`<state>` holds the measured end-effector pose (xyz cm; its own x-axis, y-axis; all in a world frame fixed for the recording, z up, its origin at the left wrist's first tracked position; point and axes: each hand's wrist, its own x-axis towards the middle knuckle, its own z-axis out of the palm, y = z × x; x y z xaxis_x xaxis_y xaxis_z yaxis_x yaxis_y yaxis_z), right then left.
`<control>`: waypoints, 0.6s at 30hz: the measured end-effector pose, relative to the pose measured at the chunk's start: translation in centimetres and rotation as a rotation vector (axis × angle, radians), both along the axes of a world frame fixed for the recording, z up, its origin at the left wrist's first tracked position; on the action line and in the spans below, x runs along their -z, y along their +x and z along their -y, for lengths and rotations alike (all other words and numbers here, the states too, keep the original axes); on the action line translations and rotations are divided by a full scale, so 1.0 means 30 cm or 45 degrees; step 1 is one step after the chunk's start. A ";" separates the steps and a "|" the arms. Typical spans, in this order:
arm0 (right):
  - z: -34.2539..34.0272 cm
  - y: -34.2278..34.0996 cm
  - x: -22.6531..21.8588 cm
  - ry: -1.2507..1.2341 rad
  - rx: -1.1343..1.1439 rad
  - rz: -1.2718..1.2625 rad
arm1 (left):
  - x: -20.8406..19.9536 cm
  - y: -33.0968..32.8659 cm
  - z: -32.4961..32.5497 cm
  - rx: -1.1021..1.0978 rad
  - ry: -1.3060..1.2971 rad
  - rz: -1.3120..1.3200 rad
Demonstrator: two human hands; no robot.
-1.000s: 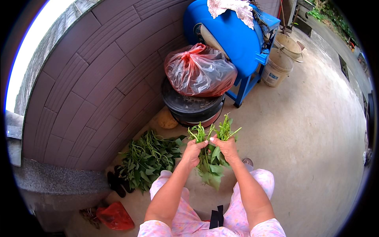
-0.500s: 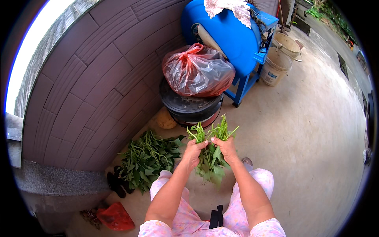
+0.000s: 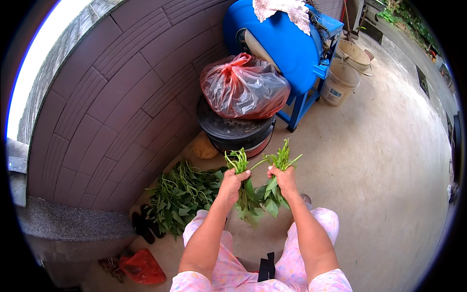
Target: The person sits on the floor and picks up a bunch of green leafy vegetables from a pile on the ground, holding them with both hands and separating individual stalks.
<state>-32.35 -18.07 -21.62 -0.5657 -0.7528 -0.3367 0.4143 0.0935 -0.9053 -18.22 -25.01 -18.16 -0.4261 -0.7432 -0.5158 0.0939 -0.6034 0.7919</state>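
Observation:
My left hand [image 3: 232, 183] is closed around a bunch of leafy green stems [image 3: 247, 197]. My right hand [image 3: 284, 181] grips a second bunch of the same leafy green stems [image 3: 273, 198]. Pale cut ends stick up above both fists, while the leaves hang down between my knees. The two bunches are a little apart at the top, and their leaves meet lower down. On the floor to the left of my left hand lies a large heap of leafy green stems [image 3: 182, 197].
Ahead stands a lidded black bucket [image 3: 233, 130] with a tied red-and-clear plastic bag [image 3: 243, 87] on it. Behind are a blue machine [image 3: 287, 44] and pale buckets [image 3: 339, 82]. A brick wall [image 3: 121, 107] runs along the left, with dark shoes [image 3: 142, 226] and a red bag [image 3: 141, 266] below.
My hands have moved apart, the left one to the left and the right one to the right. Each took its bunch along, and the gap between the bunches is wider.

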 end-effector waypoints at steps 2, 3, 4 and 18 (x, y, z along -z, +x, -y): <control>-0.004 -0.007 -0.006 0.004 -0.037 -0.023 | 0.007 0.010 0.008 0.060 0.019 -0.011; -0.005 -0.007 -0.009 0.008 -0.074 -0.045 | 0.012 0.017 0.011 0.058 0.018 -0.010; -0.006 -0.004 -0.015 0.007 -0.076 -0.044 | 0.017 0.024 0.014 0.088 0.029 -0.018; -0.005 -0.004 -0.017 0.098 -0.107 0.040 | 0.007 0.030 0.025 -0.057 0.062 -0.058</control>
